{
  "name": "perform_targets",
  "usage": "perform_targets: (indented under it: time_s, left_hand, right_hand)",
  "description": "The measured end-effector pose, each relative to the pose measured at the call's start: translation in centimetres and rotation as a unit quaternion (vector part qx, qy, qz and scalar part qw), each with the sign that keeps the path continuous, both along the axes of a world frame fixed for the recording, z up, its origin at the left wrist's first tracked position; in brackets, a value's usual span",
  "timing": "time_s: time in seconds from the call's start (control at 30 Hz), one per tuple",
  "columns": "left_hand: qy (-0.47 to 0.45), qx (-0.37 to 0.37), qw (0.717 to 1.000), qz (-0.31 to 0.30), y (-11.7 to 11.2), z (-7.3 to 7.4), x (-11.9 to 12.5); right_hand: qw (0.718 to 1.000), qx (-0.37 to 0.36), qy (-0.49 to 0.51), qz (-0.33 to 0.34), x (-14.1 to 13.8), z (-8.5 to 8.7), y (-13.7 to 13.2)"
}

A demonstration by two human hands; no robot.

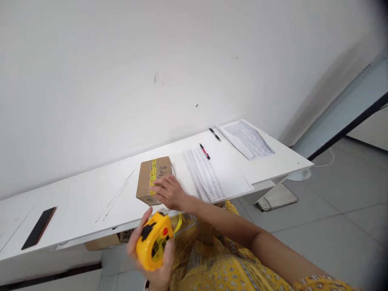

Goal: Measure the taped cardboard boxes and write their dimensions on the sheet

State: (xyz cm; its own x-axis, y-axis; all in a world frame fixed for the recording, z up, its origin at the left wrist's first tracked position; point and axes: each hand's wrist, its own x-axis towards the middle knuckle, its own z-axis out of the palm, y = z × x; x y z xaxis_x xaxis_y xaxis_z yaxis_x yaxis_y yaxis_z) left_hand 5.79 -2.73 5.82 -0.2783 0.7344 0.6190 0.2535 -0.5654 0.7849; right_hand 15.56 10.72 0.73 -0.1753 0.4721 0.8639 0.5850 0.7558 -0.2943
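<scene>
A small brown cardboard box (pixel 151 176) with yellow tape and handwriting lies on the white table (pixel 79 202). My right hand (pixel 169 193) rests on the box's near right corner, fingers laid flat on it. My left hand (pixel 153 258) is below the table edge, wrapped round a yellow tape measure (pixel 151 241) with a red button. A short yellow strip of tape (pixel 178 222) sticks out of its case toward my right wrist.
A black phone (pixel 39 228) lies at the table's left end. Printed sheets (pixel 209 174) and a second stack (pixel 247 139) lie to the right, with a red pen (pixel 204 151) and a black pen (pixel 214 134). Another cardboard box (pixel 106 241) sits under the table.
</scene>
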Motion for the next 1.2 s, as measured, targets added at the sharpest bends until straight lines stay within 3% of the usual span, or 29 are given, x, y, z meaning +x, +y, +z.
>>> perform_targets:
  time_s: [0.1,0.2,0.27,0.33,0.43,0.57,0.73,0.87,0.93,1.07,1.2]
  left_hand:
    - [0.062,0.002,0.994,-0.094,1.5,-1.2,0.6]
    - [0.123,-0.001,0.984,-0.125,3.4,-1.7,2.0]
    - [0.149,0.007,0.979,-0.142,5.0,-1.6,4.0]
    - [0.181,0.016,0.967,-0.179,7.3,-1.5,6.9]
    - [0.266,-0.008,0.934,-0.240,11.2,-2.5,11.7]
    - [0.369,-0.094,0.897,-0.223,15.7,-5.5,15.8]
    - [0.383,-0.138,0.888,-0.212,17.9,-8.5,15.0]
    - [0.362,-0.172,0.894,-0.200,18.6,-9.3,13.6]
    - [0.348,-0.184,0.897,-0.202,19.1,-9.5,13.6]
    - [0.321,-0.200,0.895,-0.238,20.4,-9.6,14.1]
    - [0.256,-0.226,0.892,-0.296,21.2,-9.8,14.3]
  right_hand:
    - [0.980,-0.086,0.177,-0.030,2.5,-0.3,-0.6]
    - [0.911,-0.220,0.327,-0.120,7.3,-2.2,0.0]
    - [0.864,-0.318,0.335,-0.201,11.5,-3.5,1.3]
    - [0.827,-0.395,0.276,-0.290,15.6,-4.3,3.1]
    - [0.802,-0.459,0.186,-0.334,19.8,-4.2,6.5]
    - [0.813,-0.488,0.121,-0.294,21.1,-3.4,10.6]
    - [0.843,-0.499,0.087,-0.182,21.5,-3.7,13.0]
    - [0.861,-0.479,0.138,-0.100,23.9,-3.6,13.3]
    - [0.866,-0.446,0.225,-0.032,25.0,-3.3,13.2]
    - [0.826,-0.361,0.417,0.114,25.8,-3.2,13.4]
    - [0.840,-0.356,0.404,0.056,25.6,-4.5,14.2]
